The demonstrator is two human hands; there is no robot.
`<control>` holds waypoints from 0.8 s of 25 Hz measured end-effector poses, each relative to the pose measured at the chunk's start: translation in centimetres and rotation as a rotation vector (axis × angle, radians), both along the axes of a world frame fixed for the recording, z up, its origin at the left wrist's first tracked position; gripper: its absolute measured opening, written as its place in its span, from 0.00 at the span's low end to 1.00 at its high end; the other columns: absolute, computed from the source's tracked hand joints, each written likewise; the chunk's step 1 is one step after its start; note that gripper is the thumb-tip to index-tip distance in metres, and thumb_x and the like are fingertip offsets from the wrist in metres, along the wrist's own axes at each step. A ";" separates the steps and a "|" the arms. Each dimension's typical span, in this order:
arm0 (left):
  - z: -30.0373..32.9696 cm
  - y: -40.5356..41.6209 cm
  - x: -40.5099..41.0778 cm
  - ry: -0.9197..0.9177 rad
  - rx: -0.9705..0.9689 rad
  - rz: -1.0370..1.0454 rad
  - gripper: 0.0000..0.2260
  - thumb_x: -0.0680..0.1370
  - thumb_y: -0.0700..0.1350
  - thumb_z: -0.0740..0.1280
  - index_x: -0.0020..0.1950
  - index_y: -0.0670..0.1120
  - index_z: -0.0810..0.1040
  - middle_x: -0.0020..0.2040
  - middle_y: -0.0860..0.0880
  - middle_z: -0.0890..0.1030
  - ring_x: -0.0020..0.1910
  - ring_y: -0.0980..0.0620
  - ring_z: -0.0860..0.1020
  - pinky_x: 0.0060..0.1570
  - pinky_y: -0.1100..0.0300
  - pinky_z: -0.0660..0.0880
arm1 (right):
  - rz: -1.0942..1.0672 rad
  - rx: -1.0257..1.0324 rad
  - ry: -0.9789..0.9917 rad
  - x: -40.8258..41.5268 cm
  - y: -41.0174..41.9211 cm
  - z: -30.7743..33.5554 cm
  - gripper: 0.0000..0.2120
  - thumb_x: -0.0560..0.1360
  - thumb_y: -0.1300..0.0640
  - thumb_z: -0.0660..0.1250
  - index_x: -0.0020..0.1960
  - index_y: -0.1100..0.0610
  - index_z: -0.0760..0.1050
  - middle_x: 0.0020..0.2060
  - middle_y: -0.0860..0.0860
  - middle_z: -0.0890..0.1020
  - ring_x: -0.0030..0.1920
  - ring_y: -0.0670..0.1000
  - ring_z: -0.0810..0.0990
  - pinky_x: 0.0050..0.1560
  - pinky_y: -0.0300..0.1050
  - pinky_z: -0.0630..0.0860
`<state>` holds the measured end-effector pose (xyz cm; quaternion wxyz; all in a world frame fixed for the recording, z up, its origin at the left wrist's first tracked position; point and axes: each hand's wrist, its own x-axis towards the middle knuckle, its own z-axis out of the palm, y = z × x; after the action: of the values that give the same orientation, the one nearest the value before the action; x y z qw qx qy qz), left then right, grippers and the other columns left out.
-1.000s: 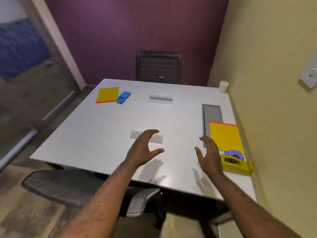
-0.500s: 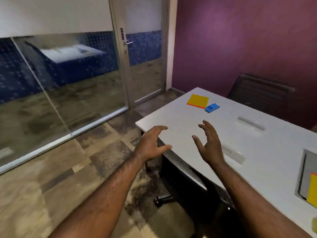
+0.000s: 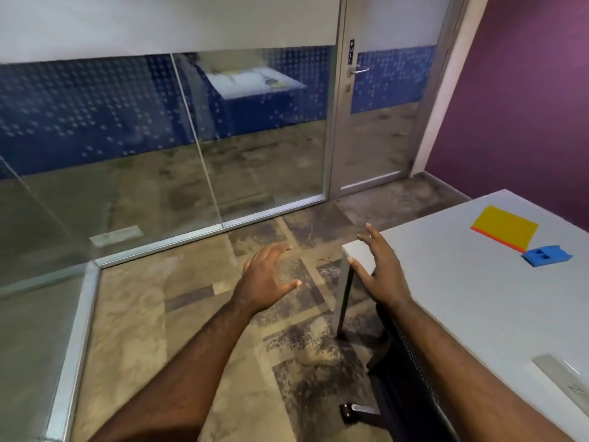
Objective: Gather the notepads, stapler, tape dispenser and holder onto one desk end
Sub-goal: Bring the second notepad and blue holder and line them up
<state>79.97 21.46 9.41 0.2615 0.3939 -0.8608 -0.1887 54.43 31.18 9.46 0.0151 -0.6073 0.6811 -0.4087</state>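
While both hands (image 3: 266, 282) hover empty, one notepad (image 3: 503, 227), one probable stapler (image 3: 546, 255)

Even, soft indoor light; reflections glaze the glass wall (image 3: 159, 138); slight motion blur; wide-angle bending at edges.

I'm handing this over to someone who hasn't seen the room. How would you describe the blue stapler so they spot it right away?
Start at the white desk on the right, below the purple wall. Near its far corner lies a flat yellow notepad with an orange-red edge. The stapler sits just beside that pad on its nearer side: small, bright blue and blocky, the only blue thing on the desk.
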 end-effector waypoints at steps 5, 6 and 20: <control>-0.6 -7.6 -0.2 -0.034 0.021 0.087 0.38 0.68 0.58 0.76 0.73 0.52 0.64 0.72 0.51 0.69 0.71 0.50 0.67 0.68 0.44 0.66 | 0.081 0.078 0.017 -2.2 -8.7 -1.0 0.24 0.74 0.49 0.69 0.68 0.51 0.68 0.75 0.48 0.64 0.73 0.48 0.64 0.70 0.45 0.63; -0.6 -9.0 -0.2 -0.036 0.023 0.095 0.39 0.68 0.57 0.76 0.74 0.52 0.63 0.72 0.51 0.69 0.71 0.50 0.67 0.68 0.44 0.66 | 0.093 0.086 0.014 -2.5 -10.2 -1.1 0.24 0.74 0.49 0.69 0.68 0.51 0.68 0.75 0.48 0.64 0.73 0.48 0.64 0.70 0.47 0.64; -4.7 -37.8 -4.6 -0.136 0.078 0.015 0.42 0.68 0.59 0.74 0.77 0.54 0.58 0.76 0.52 0.63 0.73 0.49 0.63 0.71 0.41 0.59 | -0.012 0.323 0.087 -5.2 -34.1 -7.3 0.26 0.76 0.46 0.66 0.72 0.49 0.64 0.76 0.46 0.62 0.75 0.50 0.60 0.73 0.54 0.60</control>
<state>75.36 -16.31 4.70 0.1885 0.4222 -0.8655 -0.1928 49.27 -2.95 2.14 0.0806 -0.6100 0.7416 -0.2673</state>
